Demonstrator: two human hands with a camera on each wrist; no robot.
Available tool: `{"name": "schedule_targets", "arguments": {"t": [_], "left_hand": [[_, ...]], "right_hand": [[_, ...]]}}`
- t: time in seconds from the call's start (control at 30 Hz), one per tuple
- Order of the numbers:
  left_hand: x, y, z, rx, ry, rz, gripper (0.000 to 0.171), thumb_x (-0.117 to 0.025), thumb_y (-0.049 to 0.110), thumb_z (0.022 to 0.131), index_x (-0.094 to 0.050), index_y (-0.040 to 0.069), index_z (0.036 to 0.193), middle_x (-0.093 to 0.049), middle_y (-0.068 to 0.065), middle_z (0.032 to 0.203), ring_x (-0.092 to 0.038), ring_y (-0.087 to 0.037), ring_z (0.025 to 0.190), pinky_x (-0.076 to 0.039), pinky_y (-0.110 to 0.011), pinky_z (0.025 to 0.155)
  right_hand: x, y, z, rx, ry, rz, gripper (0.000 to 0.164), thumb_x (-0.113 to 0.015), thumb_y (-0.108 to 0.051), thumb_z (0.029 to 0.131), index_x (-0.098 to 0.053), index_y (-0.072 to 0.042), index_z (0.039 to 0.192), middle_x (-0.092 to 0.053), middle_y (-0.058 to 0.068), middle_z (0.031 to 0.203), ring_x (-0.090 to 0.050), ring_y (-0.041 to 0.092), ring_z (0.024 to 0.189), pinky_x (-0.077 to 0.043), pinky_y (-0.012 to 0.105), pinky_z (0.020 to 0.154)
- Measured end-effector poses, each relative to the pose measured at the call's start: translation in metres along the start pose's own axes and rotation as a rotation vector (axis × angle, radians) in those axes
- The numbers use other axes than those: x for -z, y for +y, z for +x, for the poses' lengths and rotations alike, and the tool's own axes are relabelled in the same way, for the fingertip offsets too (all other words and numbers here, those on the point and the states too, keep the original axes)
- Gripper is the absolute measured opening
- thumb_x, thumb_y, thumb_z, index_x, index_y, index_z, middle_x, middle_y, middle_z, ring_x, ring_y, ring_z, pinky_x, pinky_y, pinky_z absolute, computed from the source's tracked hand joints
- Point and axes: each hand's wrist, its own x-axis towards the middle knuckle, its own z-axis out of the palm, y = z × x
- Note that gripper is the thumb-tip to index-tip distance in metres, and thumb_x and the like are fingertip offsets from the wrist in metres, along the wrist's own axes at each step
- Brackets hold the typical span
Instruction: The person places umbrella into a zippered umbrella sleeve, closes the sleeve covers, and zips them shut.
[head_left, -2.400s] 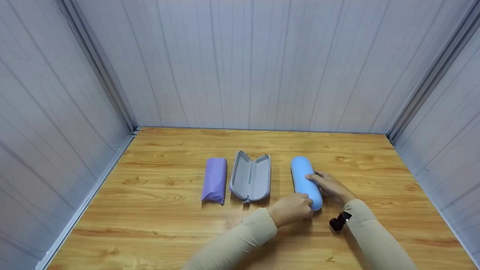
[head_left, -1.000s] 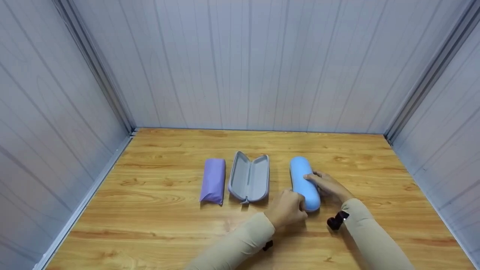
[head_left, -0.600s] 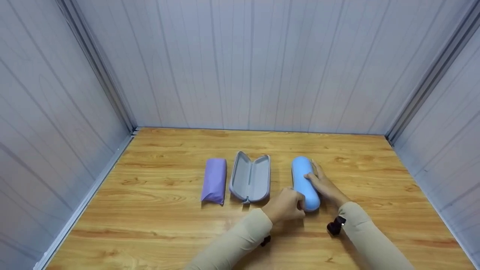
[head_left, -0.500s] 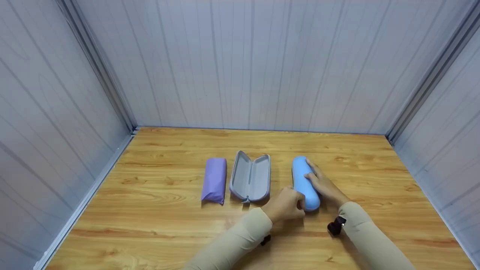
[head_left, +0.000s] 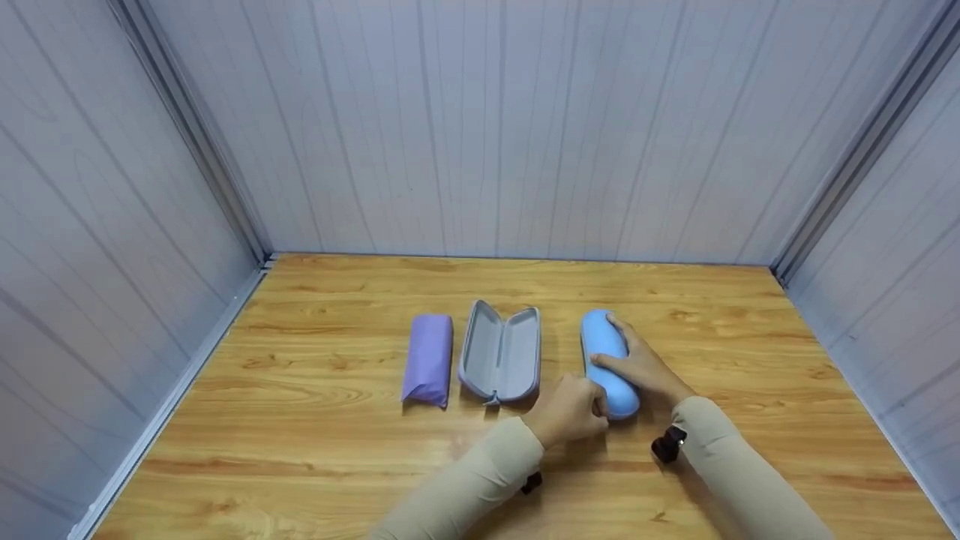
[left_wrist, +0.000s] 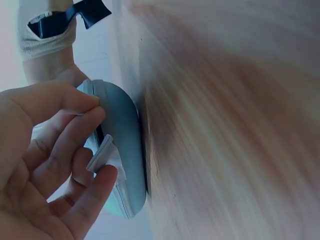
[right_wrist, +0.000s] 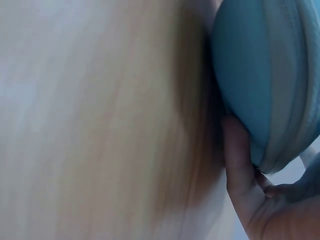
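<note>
A blue zippered glasses case (head_left: 602, 334) lies lengthwise on the wooden table, right of centre. My right hand (head_left: 646, 370) grips it from the right, thumb across the top and fingers along the far right side. At its near left edge, my left hand (head_left: 568, 409) has curled fingers. In the left wrist view, the left fingertips (left_wrist: 95, 106) pinch at the zipper seam, by a dark gap. The pull itself is hidden. A grey fabric tab (left_wrist: 109, 156) sticks out of the seam beside another fingertip. The right wrist view has the case (right_wrist: 245, 75) close up.
Left of the blue case lies an unzipped glasses case (head_left: 519, 356) with a grey lining, spread open. Beside it is a purple folded pouch (head_left: 429, 360). Pale panelled walls (head_left: 480, 135) enclose the table (head_left: 315, 435) at the back and sides.
My left hand has shifted slightly left from the case's near end. The right fingers have slid toward the far end, and the right thumb now reaches further across the top.
</note>
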Motion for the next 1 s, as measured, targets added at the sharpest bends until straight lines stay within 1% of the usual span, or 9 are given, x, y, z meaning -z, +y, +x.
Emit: {"name": "schedule_targets", "arguments": {"t": [0.13, 0.23, 0.37, 0.47, 0.6, 0.73, 0.87, 1.0], "left_hand": [[0.001, -0.002, -0.001, 0.030, 0.008, -0.008, 0.007, -0.083, 0.017, 0.076, -0.076, 0.019, 0.075, -0.066, 0.014, 0.069, -0.054, 0.004, 0.061, -0.042, -0.011, 0.057], [0.004, -0.006, -0.002, 0.047, 0.021, -0.026, 0.006, -0.081, 0.014, 0.075, -0.077, 0.018, 0.075, -0.066, 0.012, 0.070, -0.055, 0.003, 0.062, -0.044, -0.012, 0.058], [0.007, -0.010, -0.002, 0.042, 0.029, -0.059, 0.005, -0.079, 0.011, 0.075, -0.078, 0.016, 0.075, -0.069, 0.010, 0.072, -0.055, 0.003, 0.062, -0.044, -0.011, 0.057], [0.008, -0.013, -0.002, 0.035, 0.041, -0.052, 0.005, -0.078, 0.010, 0.074, -0.078, 0.016, 0.075, -0.068, 0.010, 0.070, -0.054, 0.003, 0.060, -0.043, -0.011, 0.056], [0.009, -0.018, -0.001, 0.042, 0.070, -0.044, 0.006, -0.078, 0.010, 0.074, -0.078, 0.016, 0.075, -0.067, 0.010, 0.070, -0.053, 0.002, 0.061, -0.044, -0.012, 0.056], [0.011, -0.021, 0.000, 0.049, 0.083, -0.060, 0.006, -0.078, 0.009, 0.074, -0.078, 0.015, 0.075, -0.068, 0.010, 0.071, -0.055, 0.002, 0.063, -0.045, -0.013, 0.059], [0.010, -0.020, 0.001, 0.059, 0.090, -0.037, 0.005, -0.078, 0.010, 0.076, -0.078, 0.015, 0.076, -0.068, 0.010, 0.071, -0.057, 0.000, 0.064, -0.046, -0.014, 0.060], [0.009, -0.019, 0.001, 0.072, 0.118, 0.030, 0.006, -0.079, 0.011, 0.076, -0.078, 0.017, 0.076, -0.068, 0.010, 0.071, -0.060, -0.003, 0.064, -0.048, -0.017, 0.060]], "right_hand": [[0.001, -0.001, 0.001, -0.009, -0.019, 0.001, 0.092, -0.068, -0.040, 0.095, -0.010, -0.017, 0.163, -0.012, 0.027, 0.162, -0.028, 0.053, 0.138, -0.032, 0.067, 0.105], [0.002, 0.000, 0.002, -0.015, -0.012, -0.005, 0.092, -0.068, -0.040, 0.095, -0.011, -0.017, 0.162, -0.012, 0.027, 0.162, -0.030, 0.054, 0.137, -0.032, 0.067, 0.105], [0.002, 0.002, 0.003, -0.022, -0.008, 0.001, 0.092, -0.069, -0.040, 0.094, -0.011, -0.017, 0.162, -0.014, 0.028, 0.161, -0.032, 0.054, 0.136, -0.033, 0.067, 0.104], [0.001, 0.003, 0.003, -0.019, -0.006, 0.004, 0.092, -0.070, -0.039, 0.094, -0.011, -0.018, 0.162, -0.014, 0.028, 0.161, -0.033, 0.053, 0.136, -0.033, 0.066, 0.104], [0.000, 0.003, 0.003, -0.009, 0.003, 0.005, 0.091, -0.070, -0.035, 0.095, -0.012, -0.017, 0.162, -0.014, 0.027, 0.162, -0.030, 0.053, 0.137, -0.030, 0.067, 0.106], [0.000, 0.002, 0.003, -0.020, -0.004, 0.014, 0.091, -0.069, -0.035, 0.095, -0.010, -0.017, 0.162, -0.011, 0.027, 0.162, -0.028, 0.054, 0.138, -0.027, 0.067, 0.107], [0.000, 0.002, 0.003, -0.035, -0.002, 0.014, 0.091, -0.068, -0.036, 0.096, -0.009, -0.017, 0.162, -0.010, 0.027, 0.162, -0.028, 0.054, 0.139, -0.026, 0.067, 0.108], [0.000, 0.000, 0.002, -0.036, -0.006, 0.016, 0.092, -0.069, -0.036, 0.095, -0.009, -0.017, 0.162, -0.009, 0.028, 0.162, -0.027, 0.053, 0.139, -0.027, 0.067, 0.108]]}}
